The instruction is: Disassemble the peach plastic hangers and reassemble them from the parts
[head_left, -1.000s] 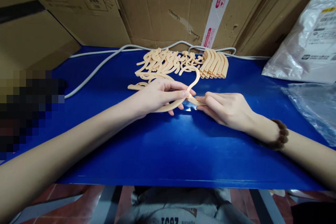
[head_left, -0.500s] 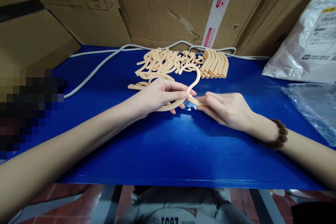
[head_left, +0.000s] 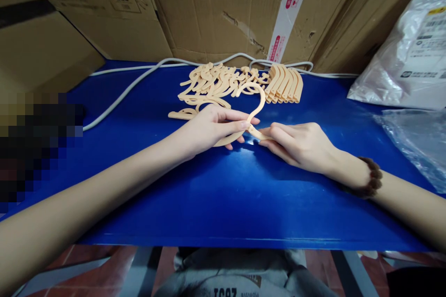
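Observation:
A beige plastic clothes hanger [head_left: 260, 103] is held up between both hands above the blue table, its curved hook pointing up. My left hand [head_left: 214, 130] is closed on it at the joint below the hook, the thumb pressed on the front. One hanger arm reaches left under that hand. My right hand [head_left: 301, 146] pinches the other arm, a short piece [head_left: 256, 132] of which shows between the hands; its far end is hidden by the fingers. Behind lie a heap of loose curved hanger pieces [head_left: 219, 79] and a row of stacked hanger arms [head_left: 284, 83].
A white cable [head_left: 128, 88] runs along the back of the blue table [head_left: 223, 204]. Cardboard boxes [head_left: 209, 9] stand behind it and at the left. On the right are a white plastic package [head_left: 397, 65] and a clear plastic bag [head_left: 414, 139]. A blurred dark patch covers the left edge.
The view has shifted very slightly. Both hands keep their grip on the hanger, and its pose is nearly the same.

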Tool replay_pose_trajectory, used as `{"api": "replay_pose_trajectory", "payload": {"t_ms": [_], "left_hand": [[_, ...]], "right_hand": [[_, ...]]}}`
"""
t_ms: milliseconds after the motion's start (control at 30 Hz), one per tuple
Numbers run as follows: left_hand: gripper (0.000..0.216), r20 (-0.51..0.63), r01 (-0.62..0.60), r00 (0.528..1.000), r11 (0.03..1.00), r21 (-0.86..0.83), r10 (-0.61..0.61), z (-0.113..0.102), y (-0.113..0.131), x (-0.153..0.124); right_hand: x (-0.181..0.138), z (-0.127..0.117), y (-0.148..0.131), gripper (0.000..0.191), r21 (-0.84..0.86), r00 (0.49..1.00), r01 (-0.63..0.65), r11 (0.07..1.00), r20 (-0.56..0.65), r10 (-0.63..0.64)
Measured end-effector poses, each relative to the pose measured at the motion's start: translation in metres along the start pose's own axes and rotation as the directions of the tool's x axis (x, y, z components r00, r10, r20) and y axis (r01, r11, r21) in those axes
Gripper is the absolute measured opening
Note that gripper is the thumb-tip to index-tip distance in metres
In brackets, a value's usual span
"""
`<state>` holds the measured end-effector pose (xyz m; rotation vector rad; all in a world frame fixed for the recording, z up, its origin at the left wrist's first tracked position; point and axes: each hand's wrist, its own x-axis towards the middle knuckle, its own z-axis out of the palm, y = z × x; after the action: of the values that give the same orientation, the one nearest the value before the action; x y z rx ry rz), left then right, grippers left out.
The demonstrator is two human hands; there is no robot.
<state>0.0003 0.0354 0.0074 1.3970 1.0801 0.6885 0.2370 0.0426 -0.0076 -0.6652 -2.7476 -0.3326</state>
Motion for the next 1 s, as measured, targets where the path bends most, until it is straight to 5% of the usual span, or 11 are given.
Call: {"api": "replay_pose_trajectory", "payload": {"t_ms": [700, 1000], "left_hand": [[0.024, -0.005, -0.015, 1.000, 0.984, 0.179, 0.017, 0.009, 0.007, -0.003], [0.031, 0.061, -0.097, 0.995, 0.956, 0.275, 0.084, 0.006, -0.008, -0.001]], "right_hand": [[-0.002, 0.002, 0.003, 0.038, 0.159, 0.989, -0.128, 0.979, 0.098, 0.113], [-0.001, 0.002, 0.005, 0.040, 0.205, 0.984, -0.152, 0.967, 0.128, 0.127]]}}
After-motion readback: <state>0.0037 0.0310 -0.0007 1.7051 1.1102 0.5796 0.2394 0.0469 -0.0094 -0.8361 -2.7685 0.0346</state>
